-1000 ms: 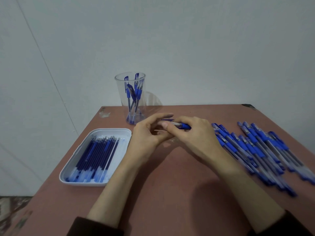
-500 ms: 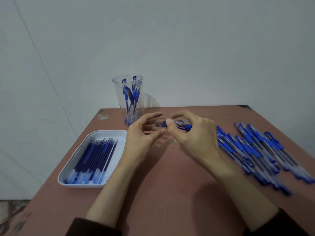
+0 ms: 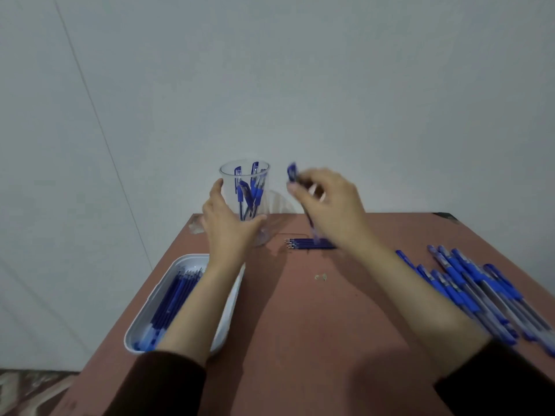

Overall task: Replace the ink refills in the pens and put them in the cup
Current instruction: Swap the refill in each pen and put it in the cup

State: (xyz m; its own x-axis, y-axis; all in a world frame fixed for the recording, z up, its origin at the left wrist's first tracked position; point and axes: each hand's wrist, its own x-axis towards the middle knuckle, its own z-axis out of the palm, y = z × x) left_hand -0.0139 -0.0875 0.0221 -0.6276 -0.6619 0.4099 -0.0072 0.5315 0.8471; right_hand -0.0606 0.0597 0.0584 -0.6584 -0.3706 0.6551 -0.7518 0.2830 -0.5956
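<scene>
View: head camera.
Left hand (image 3: 228,228): fingers and thumb curled round the lower wall of the clear plastic cup (image 3: 244,175); the forearm crosses the white rectangular tray (image 3: 192,259).
Cup: at the 11 o'clock corner of the reddish-brown table (image 3: 300,325), with blue pens standing inside; I cannot tell whether it is lifted.
Right hand (image 3: 333,208): raised at the cup's 3 o'clock, blurred, fingertips pinching a blue-capped clear pen (image 3: 292,173).
Held pen: nearly upright, cap end leaning toward 11 o'clock.
Tray: at 8 o'clock, holding dark blue ink refills (image 3: 171,301).
Loose refills (image 3: 306,244): lying flat below the right hand.
Heap of blue pens (image 3: 468,292): at 3 o'clock.
</scene>
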